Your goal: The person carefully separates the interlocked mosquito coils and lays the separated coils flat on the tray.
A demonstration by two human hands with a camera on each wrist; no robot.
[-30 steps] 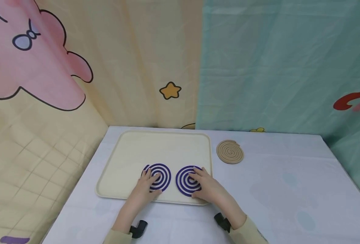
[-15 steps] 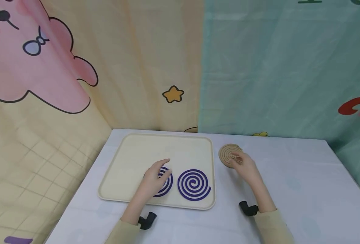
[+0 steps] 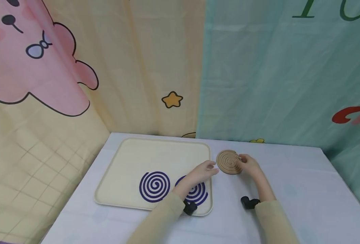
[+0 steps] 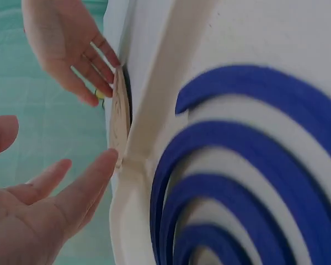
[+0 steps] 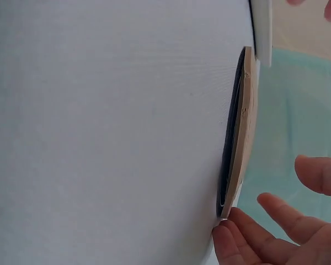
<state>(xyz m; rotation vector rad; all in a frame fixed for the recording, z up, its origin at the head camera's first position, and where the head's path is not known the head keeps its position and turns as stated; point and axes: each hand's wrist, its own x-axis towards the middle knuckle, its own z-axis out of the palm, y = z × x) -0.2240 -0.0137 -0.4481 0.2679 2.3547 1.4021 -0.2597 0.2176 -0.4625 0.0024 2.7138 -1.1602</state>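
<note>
A tan mosquito coil [image 3: 228, 162] lies flat on the white table, right of the tray; a dark layer shows beneath its rim in the right wrist view. At its right edge, my right hand [image 3: 251, 165] touches it with fingertips, the thumb standing apart in the right wrist view [image 5: 281, 232]. My left hand [image 3: 200, 173] reaches over the tray's right rim, its fingers spread and close to the coil's left edge; contact is unclear. Two blue mosquito coils lie on the tray: the left one [image 3: 154, 186] shows whole, while the left wrist partly covers the right one [image 3: 197, 194].
The cream tray [image 3: 164, 149] with a raised rim takes up the left of the table [image 3: 302, 189]. A patterned curtain [image 3: 259, 84] hangs behind the table's far edge. Black camera mounts [image 3: 249, 203] sit on both wrists.
My right hand has left the right blue coil and gone to the tan coil's right edge. The left hand has left the other blue coil and crossed rightward toward the tan one.
</note>
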